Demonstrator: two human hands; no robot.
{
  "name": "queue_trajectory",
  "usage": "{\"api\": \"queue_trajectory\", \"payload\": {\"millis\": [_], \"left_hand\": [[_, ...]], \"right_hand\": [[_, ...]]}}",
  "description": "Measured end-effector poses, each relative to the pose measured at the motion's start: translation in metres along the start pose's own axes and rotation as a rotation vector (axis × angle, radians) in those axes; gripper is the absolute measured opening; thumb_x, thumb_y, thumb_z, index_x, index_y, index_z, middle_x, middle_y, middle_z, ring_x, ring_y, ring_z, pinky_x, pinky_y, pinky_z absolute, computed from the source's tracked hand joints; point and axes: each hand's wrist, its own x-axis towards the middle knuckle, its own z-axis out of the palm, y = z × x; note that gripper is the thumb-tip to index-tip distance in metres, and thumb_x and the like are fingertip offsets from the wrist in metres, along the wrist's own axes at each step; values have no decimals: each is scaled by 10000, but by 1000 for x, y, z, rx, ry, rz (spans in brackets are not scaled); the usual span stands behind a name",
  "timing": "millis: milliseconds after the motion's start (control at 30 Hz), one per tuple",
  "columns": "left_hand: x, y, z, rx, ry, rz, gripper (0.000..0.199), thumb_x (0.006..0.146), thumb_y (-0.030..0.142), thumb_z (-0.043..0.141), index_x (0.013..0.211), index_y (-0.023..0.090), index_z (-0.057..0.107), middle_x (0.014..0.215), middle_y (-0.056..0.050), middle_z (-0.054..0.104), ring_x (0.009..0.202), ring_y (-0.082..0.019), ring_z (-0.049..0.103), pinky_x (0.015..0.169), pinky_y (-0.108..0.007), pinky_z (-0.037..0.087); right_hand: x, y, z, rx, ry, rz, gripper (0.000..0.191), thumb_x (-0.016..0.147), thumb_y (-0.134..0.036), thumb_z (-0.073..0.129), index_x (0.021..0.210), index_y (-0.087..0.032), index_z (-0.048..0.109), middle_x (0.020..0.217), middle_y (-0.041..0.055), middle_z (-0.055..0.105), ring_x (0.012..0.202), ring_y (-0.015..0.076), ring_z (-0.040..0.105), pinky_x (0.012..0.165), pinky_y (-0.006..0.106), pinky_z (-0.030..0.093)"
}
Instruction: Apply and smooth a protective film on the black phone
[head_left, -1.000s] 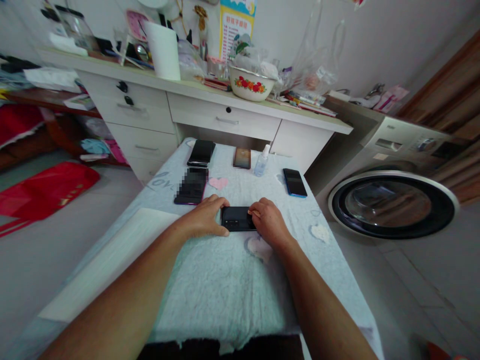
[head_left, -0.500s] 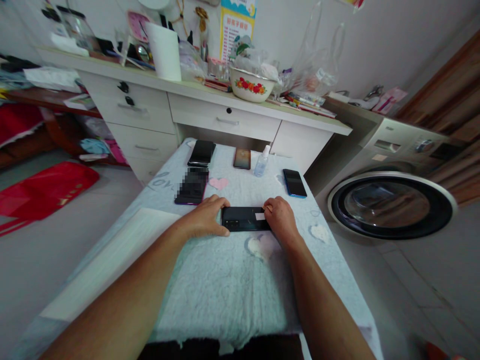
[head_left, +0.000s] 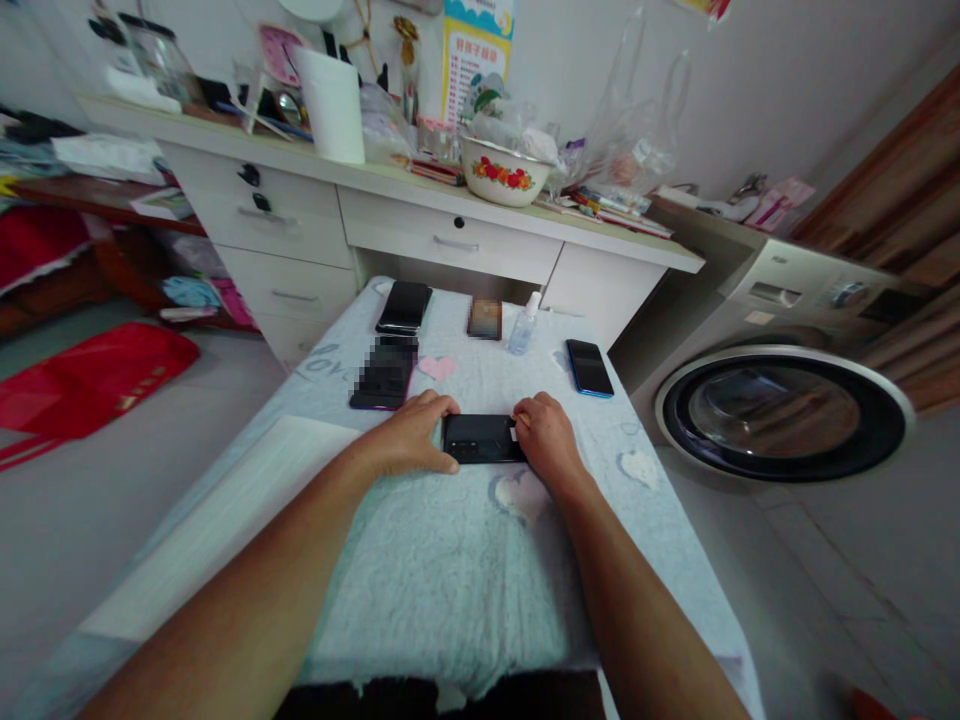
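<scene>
A dark smartphone (head_left: 484,440) lies back up on the cloth-covered table, its camera block toward the left end. My left hand (head_left: 412,435) grips that end between thumb and fingers. My right hand (head_left: 547,438) is closed over the right part of the phone, fingertips pressed together on its back. Whatever the right fingers pinch, if anything, is too small to make out. Beneath them a pale label on the phone is mostly covered.
Around the phone are another dark phone (head_left: 590,368), a spray bottle (head_left: 523,328), a small card-like item (head_left: 485,318), a black phone-like device (head_left: 403,307) and a partly pixelated phone (head_left: 386,375). A drawer desk (head_left: 420,220) stands behind, a washing machine (head_left: 757,300) at right.
My right hand has slid left along the phone's back, covering more of the pale label. The left hand and the phone have stayed put.
</scene>
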Motion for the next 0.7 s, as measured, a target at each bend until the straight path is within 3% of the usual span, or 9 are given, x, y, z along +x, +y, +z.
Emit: {"api": "queue_trajectory", "payload": {"millis": [433, 700], "left_hand": [[-1, 3, -1, 0, 2, -3, 591, 549, 398, 712, 1081, 223, 524, 1083, -49, 505, 1041, -250, 509, 894, -356, 421], [0, 0, 0, -8, 3, 5, 597, 549, 400, 722, 1088, 243, 519, 1092, -44, 504, 1043, -251, 512, 894, -356, 418]], "right_hand": [[-4, -17, 1, 58, -68, -220, 228, 893, -154, 471, 932, -174, 695, 909, 65, 585, 906, 173, 510, 828, 250, 376], [-1, -18, 2, -11, -40, -137, 232, 882, -158, 477, 945, -193, 697, 919, 62, 599, 919, 181, 512, 822, 256, 363]]}}
